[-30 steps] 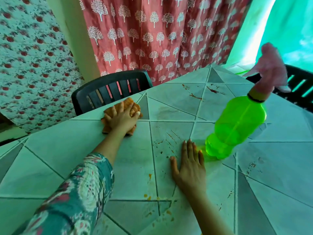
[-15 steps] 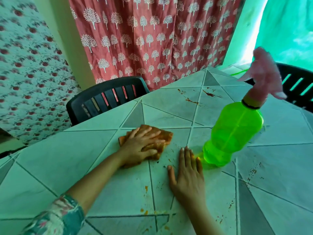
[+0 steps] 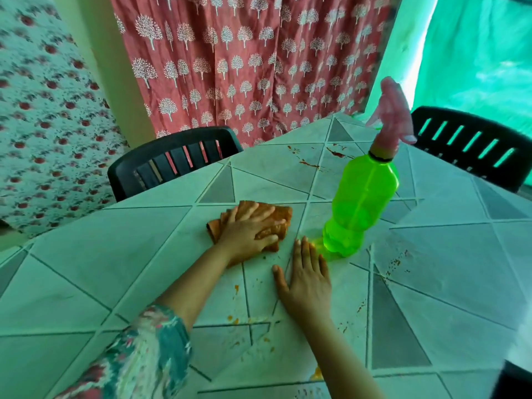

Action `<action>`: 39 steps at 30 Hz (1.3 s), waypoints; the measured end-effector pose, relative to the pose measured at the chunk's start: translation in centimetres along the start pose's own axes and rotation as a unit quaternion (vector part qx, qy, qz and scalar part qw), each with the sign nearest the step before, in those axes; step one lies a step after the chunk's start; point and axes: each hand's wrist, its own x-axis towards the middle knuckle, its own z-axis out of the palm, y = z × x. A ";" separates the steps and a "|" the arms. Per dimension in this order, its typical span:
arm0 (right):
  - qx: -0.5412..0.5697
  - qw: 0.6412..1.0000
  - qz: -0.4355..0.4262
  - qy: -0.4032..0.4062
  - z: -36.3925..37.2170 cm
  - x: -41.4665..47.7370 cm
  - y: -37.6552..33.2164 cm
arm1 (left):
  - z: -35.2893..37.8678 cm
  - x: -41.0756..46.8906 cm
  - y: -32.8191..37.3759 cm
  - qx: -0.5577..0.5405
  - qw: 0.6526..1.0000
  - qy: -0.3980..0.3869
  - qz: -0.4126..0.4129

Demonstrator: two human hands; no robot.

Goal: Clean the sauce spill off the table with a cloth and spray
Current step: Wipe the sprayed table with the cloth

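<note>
Step in hand: wiping. As I judge it, the spraying for this patch is done and the cloth is doing the work.
Left hand (image 3: 250,229): palm down on the cloth at the centre of the frame, fingers spread and nearly straight. It presses the cloth to the desk (image 3: 86,269) rather than gripping it.
Cloth (image 3: 283,212): orange, folded into a wad and flat under the left hand. Its edges show past the fingers at the upper right and at the left.
Right hand (image 3: 305,281): flat on the desk with straight fingers close together, holding nothing. It lies just below and right of the cloth, its fingertips near the bottle's foot but apart from it.
Spray bottle (image 3: 363,203): green with a pink trigger head, upright on the desk right of centre. Neither hand touches it.
Sauce to clear: red streaks (image 3: 309,162) in the upper middle, beyond the bottle. Orange drops (image 3: 236,288) sit below the cloth, between the forearms. Brown specks (image 3: 395,263) lie right of the bottle's foot.
Progress: partway by my estimate, as several soiled patches remain.
Next move calls for: firm downward pressure while the cloth is drawn toward the lower frame over the orange drops. The red streaks are dried-looking and likely need the bottle picked up first.
Risk: a loaded cloth may smear sauce along the tile joints.
</note>
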 end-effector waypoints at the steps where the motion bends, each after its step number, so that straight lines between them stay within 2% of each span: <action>1: -0.004 1.000 0.002 -0.001 -0.1 -0.6 0.3 | 0.2 -1.9 -0.4 -0.004 1.000 0.006 0.024; 4: -0.019 1.000 0.012 -0.008 -0.4 -2.6 1.3 | 0.4 -7.3 -2.6 -0.003 0.997 0.003 0.079; 6: -0.020 1.000 0.024 -0.006 -0.7 -4.2 1.7 | -0.1 -9.0 -4.6 -0.004 0.998 -0.001 0.058; 9: -0.027 0.999 0.040 -0.015 -1.1 -6.0 2.4 | -1.1 -7.8 -7.8 -0.002 0.995 0.026 -0.092; 12: -0.038 0.998 0.051 -0.012 -1.1 -6.5 2.5 | -1.8 -7.1 -9.9 0.001 0.967 0.064 -0.245; 17: -0.047 0.998 0.052 -0.005 -0.8 -6.1 2.6 | 0.9 -12.3 -6.0 -0.004 0.936 0.115 -0.332; 19: -0.051 0.997 0.053 -0.003 -0.9 -5.9 2.7 | 2.3 -14.2 -2.2 -0.001 0.944 0.114 -0.310; 22: -0.059 0.997 0.055 -0.008 -1.0 -6.0 2.5 | 3.4 -15.0 2.7 0.011 0.978 0.087 -0.192; 24: -0.058 0.996 0.060 -0.007 -1.0 -6.1 2.4 | 2.9 -14.3 2.3 0.028 0.991 0.054 -0.120; 25: -0.057 0.996 0.064 -0.007 -1.0 -6.1 2.5 | 2.6 -13.5 1.1 0.037 0.993 0.037 -0.110; 27: -0.058 0.996 0.065 -0.009 -1.1 -6.1 2.6 | 1.8 -10.9 -2.0 0.040 0.987 0.048 -0.147; 30: -0.064 0.995 0.079 0.000 -0.9 -5.9 3.1 | 0.7 -5.0 -4.7 -0.001 0.968 0.061 -0.245; 33: -0.056 0.996 0.074 0.012 -0.9 -6.0 2.5 | -0.4 -0.7 -3.9 0.003 0.967 0.053 -0.249; 35: -0.056 0.996 0.072 0.012 -0.7 -6.0 2.5 | -0.2 1.7 -1.7 -0.004 0.979 0.038 -0.199; 39: -0.049 0.996 0.069 0.007 -0.9 -6.0 2.6 | 1.6 2.0 3.4 0.010 0.999 0.018 -0.044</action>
